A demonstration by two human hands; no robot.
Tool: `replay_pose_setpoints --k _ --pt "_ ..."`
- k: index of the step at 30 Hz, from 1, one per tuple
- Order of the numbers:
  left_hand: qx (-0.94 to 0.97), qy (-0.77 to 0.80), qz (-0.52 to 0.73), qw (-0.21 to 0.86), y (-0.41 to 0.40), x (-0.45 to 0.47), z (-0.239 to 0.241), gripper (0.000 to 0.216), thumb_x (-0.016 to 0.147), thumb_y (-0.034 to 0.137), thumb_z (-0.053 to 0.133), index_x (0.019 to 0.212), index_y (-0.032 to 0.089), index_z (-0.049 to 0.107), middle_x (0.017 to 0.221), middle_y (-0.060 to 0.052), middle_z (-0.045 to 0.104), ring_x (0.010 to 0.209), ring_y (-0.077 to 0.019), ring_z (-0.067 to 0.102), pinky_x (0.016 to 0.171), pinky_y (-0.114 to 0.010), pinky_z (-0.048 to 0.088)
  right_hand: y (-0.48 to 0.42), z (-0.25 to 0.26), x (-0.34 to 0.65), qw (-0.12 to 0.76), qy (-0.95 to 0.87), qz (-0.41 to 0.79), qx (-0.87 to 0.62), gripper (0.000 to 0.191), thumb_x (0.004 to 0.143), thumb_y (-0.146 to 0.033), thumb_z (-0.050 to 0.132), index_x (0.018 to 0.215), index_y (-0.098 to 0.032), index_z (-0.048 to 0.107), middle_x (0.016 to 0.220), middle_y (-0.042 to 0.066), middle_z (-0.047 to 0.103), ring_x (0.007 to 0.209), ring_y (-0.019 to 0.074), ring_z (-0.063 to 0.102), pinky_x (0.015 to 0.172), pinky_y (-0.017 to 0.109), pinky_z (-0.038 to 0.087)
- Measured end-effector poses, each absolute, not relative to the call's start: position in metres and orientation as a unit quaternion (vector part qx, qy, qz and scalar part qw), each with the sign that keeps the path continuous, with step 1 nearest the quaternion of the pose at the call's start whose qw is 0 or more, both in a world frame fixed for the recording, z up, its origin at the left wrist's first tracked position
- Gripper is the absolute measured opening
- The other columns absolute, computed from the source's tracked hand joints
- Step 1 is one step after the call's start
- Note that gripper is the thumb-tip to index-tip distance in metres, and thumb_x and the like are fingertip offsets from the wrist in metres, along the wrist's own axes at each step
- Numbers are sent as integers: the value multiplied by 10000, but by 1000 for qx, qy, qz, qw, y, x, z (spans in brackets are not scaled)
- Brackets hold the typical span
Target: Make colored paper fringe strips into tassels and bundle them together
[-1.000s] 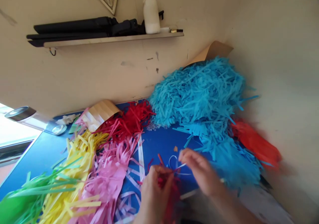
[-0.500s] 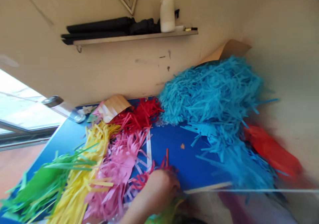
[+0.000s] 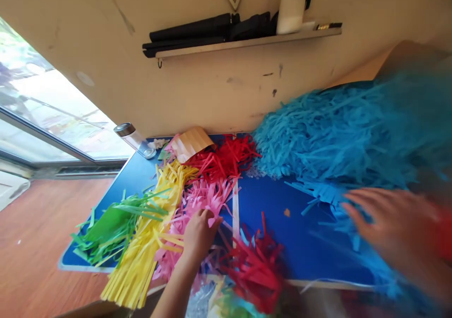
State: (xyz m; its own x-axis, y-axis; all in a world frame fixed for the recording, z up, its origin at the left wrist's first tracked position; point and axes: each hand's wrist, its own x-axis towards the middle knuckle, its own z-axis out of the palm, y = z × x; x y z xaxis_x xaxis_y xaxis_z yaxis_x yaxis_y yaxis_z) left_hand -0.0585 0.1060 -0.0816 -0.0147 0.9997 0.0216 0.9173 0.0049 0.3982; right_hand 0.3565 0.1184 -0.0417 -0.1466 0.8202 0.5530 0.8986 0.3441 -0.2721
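My left hand [image 3: 199, 233] rests on the pink fringed paper [image 3: 197, 202] on the blue table [image 3: 278, 228], its fingers curled down into the strips. A bundle of red fringed paper [image 3: 256, 266] lies at the table's front edge just right of that hand. My right hand [image 3: 391, 228], blurred by motion, hovers with fingers stretched out over the lower edge of the big pile of light blue shredded paper [image 3: 353, 134]. Yellow fringed paper [image 3: 148, 233] and green fringed paper [image 3: 113, 221] lie to the left.
More red strips [image 3: 226, 158] and a tan folded paper [image 3: 192, 141] lie at the back by the wall. A clear bottle with a metal cap [image 3: 132, 139] lies at the back left. A wall shelf [image 3: 247, 40] carries black items and a white bottle [image 3: 291, 4]. A window and wooden floor lie left.
The view has swung left. My left hand let the red bundle down at the front edge and moved onto the pink strips. My right hand moved right and opened over the blue pile.
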Motion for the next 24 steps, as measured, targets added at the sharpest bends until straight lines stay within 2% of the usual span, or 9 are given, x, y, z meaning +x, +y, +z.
replay_pose_setpoints --k 2,4,8,10,12,15,19,21,24 --pt "678 714 146 100 104 -62 -93 163 867 331 611 888 176 655 940 -117 676 931 -302 643 810 -413 468 125 -45 302 286 -813 -19 -506 155 922 -371 598 914 -291 731 981 75 749 959 284 647 1017 502 282" --pt "673 721 141 85 99 -63 -101 132 845 305 644 891 182 643 938 -101 677 941 -297 639 823 -404 461 135 -53 237 240 -850 72 -463 111 906 -311 630 957 -270 719 1021 57 743 968 253 634 986 464 305" --pt "665 730 138 75 89 -75 -104 146 863 304 630 940 180 639 943 -92 711 909 -274 674 802 -378 462 166 -68 130 164 -823 237 -490 323 839 -343 700 1121 -186 686 1194 151 678 1103 314 573 942 455 336" --pt "672 724 131 83 84 -85 -100 115 875 309 618 922 210 651 909 -57 737 873 -257 695 807 -380 450 182 -72 103 139 -815 280 -488 243 790 -300 732 987 -157 729 1087 162 714 1064 326 591 922 449 347" --pt "679 716 133 89 78 -93 -97 111 890 337 601 885 246 665 866 -17 751 830 -241 706 806 -381 439 194 -72 92 126 -815 318 -467 89 789 -249 710 800 -168 744 916 116 745 957 286 631 891 413 364" --pt "683 702 187 75 72 -98 -96 183 897 421 589 898 255 665 878 -23 743 836 -238 696 778 -361 450 206 -70 90 115 -799 401 -434 152 809 -252 675 685 -182 728 716 29 716 750 194 632 737 306 402" --pt "661 713 236 0 76 -88 -104 341 826 512 654 937 192 622 909 -90 690 883 -291 653 780 -389 465 210 -68 84 110 -745 524 -398 208 815 -275 659 652 -155 706 565 -29 616 555 115 532 538 220 362" --pt "644 730 224 -52 79 -81 -106 327 823 462 668 966 173 613 933 -114 677 910 -320 635 798 -417 451 209 -68 80 125 -716 565 -391 245 828 -306 647 648 -147 695 547 -38 585 529 100 492 519 212 353" --pt "647 729 207 -80 80 -77 -104 161 866 325 626 962 196 632 948 -101 687 916 -314 630 806 -415 420 207 -68 75 154 -679 601 -393 316 816 -399 667 624 -147 673 533 -43 550 514 93 449 515 220 339"
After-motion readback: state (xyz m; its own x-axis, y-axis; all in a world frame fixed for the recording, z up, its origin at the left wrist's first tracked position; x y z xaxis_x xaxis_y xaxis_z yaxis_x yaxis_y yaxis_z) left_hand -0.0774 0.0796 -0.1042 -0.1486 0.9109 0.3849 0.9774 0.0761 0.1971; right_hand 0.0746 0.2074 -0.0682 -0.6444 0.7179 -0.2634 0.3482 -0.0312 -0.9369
